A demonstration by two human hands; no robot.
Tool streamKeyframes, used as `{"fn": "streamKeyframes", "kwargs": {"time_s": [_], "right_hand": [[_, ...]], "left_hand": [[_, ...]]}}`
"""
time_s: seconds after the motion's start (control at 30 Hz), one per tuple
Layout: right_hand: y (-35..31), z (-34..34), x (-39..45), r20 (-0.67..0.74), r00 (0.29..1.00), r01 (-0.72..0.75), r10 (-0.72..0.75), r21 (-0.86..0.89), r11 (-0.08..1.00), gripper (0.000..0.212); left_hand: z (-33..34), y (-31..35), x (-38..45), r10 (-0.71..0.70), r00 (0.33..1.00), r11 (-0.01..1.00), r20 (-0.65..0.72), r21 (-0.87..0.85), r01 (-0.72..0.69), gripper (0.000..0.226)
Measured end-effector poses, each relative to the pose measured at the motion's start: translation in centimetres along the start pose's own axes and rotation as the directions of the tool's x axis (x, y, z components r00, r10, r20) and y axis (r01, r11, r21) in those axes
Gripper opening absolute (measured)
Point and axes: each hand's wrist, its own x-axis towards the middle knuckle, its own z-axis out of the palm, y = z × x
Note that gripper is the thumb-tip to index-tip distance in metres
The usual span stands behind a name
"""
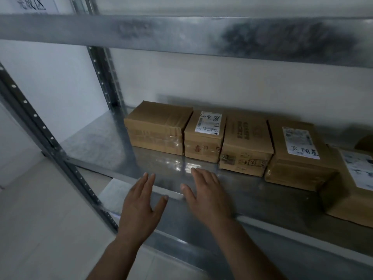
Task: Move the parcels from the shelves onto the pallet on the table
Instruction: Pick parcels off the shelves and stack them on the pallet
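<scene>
Several brown cardboard parcels stand in a row on a metal shelf [96, 144]. From the left: a taped plain parcel [157, 128], a small parcel with a white label [203, 136], a printed parcel [246, 146], a larger labelled parcel [298, 156], and one cut off at the right edge [351, 188]. My left hand [141, 203] and my right hand [207, 197] reach over the shelf's front edge, fingers straight, holding nothing. Both are short of the parcels. The pallet and table are out of view.
A metal shelf beam [181, 33] crosses overhead. A perforated upright post [50, 142] slants along the left front, another [107, 81] stands at the back. White wall lies behind, pale floor [40, 219] to the left. A sign with writing [32, 5] hangs at top left.
</scene>
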Motion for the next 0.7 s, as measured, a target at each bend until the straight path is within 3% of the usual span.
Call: {"fn": "streamKeyframes", "kwargs": {"time_s": [0.2,0.33,0.5,0.7], "right_hand": [[-2.4,1.7,4.3,-0.128,0.989,-0.079,0.079,0.004,0.997,0.051],[-4.1,3.2,8.1,-0.231,0.96,-0.156,0.161,0.04,0.987,0.064],[-4.8,3.6,12.9,-0.292,0.915,-0.259,0.28,0.107,0.96,0.031],[-4.8,4.1,16.7,-0.279,0.843,-0.408,0.459,0.225,0.885,0.028]], "left_hand": [[-0.9,-3.8,6.0,0.074,0.997,0.997,0.034,-0.04,-0.072,0.084],[-2.4,-6.2,10.6,0.104,0.993,0.988,0.05,-0.119,-0.098,0.077],[-4.0,-8.9,17.1,0.119,0.991,0.98,0.062,-0.169,-0.107,0.068],[-4.9,-10.9,24.1,0.138,0.988,0.96,0.062,-0.252,-0.119,0.066]]}}
